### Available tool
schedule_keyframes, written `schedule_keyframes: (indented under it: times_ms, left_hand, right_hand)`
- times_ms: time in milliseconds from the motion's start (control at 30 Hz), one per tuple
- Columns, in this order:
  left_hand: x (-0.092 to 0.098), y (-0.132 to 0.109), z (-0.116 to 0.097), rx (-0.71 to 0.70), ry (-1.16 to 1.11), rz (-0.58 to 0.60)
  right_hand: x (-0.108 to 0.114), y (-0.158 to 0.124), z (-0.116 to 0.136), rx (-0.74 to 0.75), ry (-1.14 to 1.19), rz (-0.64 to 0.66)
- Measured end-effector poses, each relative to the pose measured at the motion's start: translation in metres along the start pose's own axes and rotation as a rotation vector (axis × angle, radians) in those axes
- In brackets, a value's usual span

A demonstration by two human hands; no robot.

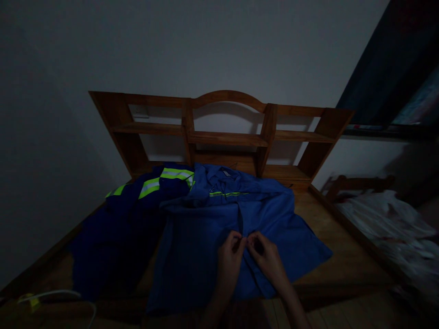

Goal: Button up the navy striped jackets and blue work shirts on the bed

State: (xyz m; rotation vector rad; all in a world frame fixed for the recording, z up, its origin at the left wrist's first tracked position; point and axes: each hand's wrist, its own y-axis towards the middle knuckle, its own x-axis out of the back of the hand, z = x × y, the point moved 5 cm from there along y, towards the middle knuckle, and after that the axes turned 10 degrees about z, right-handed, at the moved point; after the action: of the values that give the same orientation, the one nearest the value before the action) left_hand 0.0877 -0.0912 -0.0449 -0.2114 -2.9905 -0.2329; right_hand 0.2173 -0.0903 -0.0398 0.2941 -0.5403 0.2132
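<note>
A blue jacket (195, 237) lies spread out, its collar toward the shelf and thin yellow-green piping across its chest. Over its front opening, my left hand (232, 253) pinches the fabric edge between thumb and fingers. Close beside it, my right hand (265, 256) is closed on the opposite edge, the fingertips of both hands nearly touching. Any button or fastener between them is too small and dark to make out. To the left lies a darker blue garment (116, 233) with yellow-green and silver reflective bands.
A wooden shelf unit (228, 138) stands behind the garments on the wooden surface (343, 246). White plastic bags (387, 214) lie at the right near a wooden chair back (363, 183). A white cable (58, 291) runs across the lower left.
</note>
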Motion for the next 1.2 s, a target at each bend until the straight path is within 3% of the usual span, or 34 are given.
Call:
schedule_keyframes:
  times_ms: [300, 1200]
  left_hand:
    - [0.001, 0.001, 0.007, 0.025, 0.029, -0.057]
    - [0.003, 0.004, 0.02, 0.02, -0.045, -0.054]
  right_hand:
    - [0.0, 0.001, 0.002, -0.006, -0.003, 0.015]
    - [0.002, 0.001, 0.007, 0.038, 0.025, 0.002]
